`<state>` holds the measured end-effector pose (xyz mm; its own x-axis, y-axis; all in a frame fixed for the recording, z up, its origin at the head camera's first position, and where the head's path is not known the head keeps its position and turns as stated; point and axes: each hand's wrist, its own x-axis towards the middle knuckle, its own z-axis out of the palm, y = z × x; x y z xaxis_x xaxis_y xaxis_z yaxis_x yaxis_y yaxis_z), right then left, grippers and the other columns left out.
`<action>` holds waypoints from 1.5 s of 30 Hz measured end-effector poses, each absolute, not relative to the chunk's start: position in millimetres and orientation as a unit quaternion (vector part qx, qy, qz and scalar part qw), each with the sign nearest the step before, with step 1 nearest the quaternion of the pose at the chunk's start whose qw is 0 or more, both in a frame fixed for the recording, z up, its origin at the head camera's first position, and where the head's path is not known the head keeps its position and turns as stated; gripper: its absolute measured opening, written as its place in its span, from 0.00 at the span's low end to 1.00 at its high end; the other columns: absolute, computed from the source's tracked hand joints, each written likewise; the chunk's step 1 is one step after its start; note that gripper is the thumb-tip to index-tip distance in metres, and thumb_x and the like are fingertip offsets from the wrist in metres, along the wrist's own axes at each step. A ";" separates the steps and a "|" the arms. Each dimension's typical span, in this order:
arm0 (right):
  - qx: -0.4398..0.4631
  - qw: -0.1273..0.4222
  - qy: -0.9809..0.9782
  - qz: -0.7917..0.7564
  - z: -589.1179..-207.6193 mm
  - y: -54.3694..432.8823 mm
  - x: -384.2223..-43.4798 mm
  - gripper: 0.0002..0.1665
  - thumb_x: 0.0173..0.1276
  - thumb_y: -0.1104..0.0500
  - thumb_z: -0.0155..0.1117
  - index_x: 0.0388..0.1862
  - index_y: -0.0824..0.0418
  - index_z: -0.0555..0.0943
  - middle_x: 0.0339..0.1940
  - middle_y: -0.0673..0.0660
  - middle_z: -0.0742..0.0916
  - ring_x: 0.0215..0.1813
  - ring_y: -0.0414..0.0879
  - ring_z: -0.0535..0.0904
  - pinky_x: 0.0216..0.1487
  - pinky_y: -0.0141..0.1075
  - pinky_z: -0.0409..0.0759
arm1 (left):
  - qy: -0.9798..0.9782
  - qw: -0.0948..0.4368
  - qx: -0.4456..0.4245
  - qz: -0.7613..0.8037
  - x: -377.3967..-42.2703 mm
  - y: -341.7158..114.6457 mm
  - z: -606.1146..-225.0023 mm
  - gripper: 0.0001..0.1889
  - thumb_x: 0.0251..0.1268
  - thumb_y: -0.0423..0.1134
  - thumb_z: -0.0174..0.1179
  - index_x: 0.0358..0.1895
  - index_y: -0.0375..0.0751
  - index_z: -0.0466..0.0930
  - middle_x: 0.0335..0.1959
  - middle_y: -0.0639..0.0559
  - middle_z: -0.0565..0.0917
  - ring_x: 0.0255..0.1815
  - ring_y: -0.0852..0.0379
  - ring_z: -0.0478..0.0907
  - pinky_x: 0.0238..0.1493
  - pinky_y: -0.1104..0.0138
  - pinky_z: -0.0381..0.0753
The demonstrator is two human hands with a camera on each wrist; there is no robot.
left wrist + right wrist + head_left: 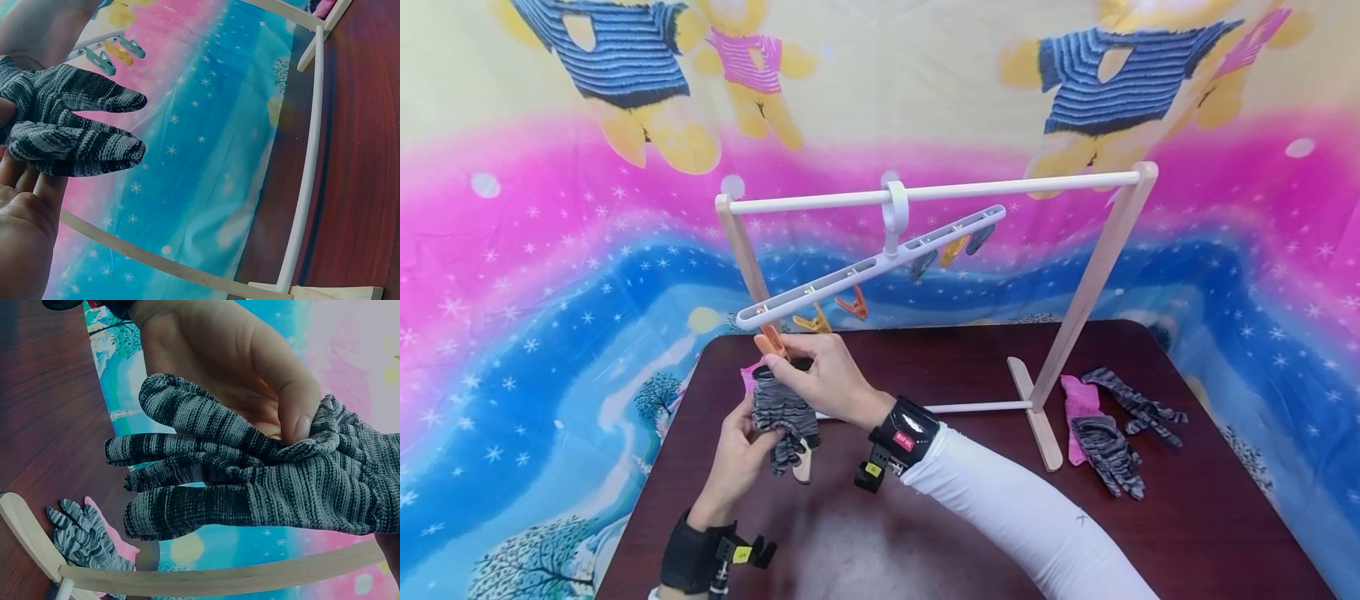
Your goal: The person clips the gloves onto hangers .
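Between the left fingers, curled in a pinch with the thumb over the knit, hangs a grey-black striped glove, its cuff up and its finger ends dangling below. Just above, the right fingers pinch an orange clip at the near end of the white hanger, with the thumb right at the cuff. The clip is likely squeezed so that its mouth can part, while the lower pinch seems to support the limp knit and present the cuff at clip height. Beside the right fingers hang a yellow clip and a red-orange clip. Well to the right of both sets of fingers, other striped gloves lie with pink fabric on the surface, perhaps set there to leave the rack's middle free.

The orange clip's mouth is hidden by the right fingers and cuff, so whether it bites the knit cannot be told. Left of the held glove, a pink patch is mostly covered; what it belongs to is unclear. Both wrist views cut off the cuff and leave out the orange clip.
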<state>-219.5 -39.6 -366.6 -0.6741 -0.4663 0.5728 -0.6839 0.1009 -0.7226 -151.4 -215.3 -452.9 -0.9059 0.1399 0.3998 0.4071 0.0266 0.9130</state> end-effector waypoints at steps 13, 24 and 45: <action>0.388 0.094 -0.742 0.538 -366.9 -38.9 -218.4 0.16 0.72 0.58 0.63 0.54 0.63 0.86 0.48 0.60 0.91 0.47 0.43 0.87 0.30 0.24 0.74 | -0.711 0.100 -0.199 -0.668 -150.2 -213.2 -452.4 0.31 0.65 0.18 0.52 0.66 0.52 0.71 0.51 0.67 0.86 0.47 0.70 0.84 0.48 0.76 0.83; 0.377 0.066 -0.742 0.550 -370.3 -38.7 -220.1 0.17 0.72 0.59 0.65 0.56 0.63 0.85 0.51 0.61 0.91 0.55 0.47 0.88 0.35 0.23 0.77 | -0.710 0.100 -0.204 -0.667 -150.6 -213.4 -454.4 0.30 0.66 0.18 0.52 0.66 0.51 0.72 0.51 0.67 0.85 0.47 0.70 0.84 0.49 0.76 0.83; 0.373 0.070 -0.740 0.555 -380.1 -37.2 -228.1 0.17 0.70 0.57 0.67 0.55 0.61 0.86 0.48 0.58 0.92 0.52 0.43 0.89 0.36 0.24 0.78 | -0.722 0.105 -0.198 -0.655 -152.2 -213.3 -459.4 0.26 0.67 0.19 0.52 0.68 0.25 0.65 0.52 0.69 0.84 0.47 0.70 0.84 0.50 0.76 0.83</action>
<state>-228.1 -37.2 -380.1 -0.7116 -0.4750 0.5177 -0.6299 0.1050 -0.7695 -152.2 -213.3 -459.4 -0.8994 0.1486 0.4111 0.4235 0.0635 0.9037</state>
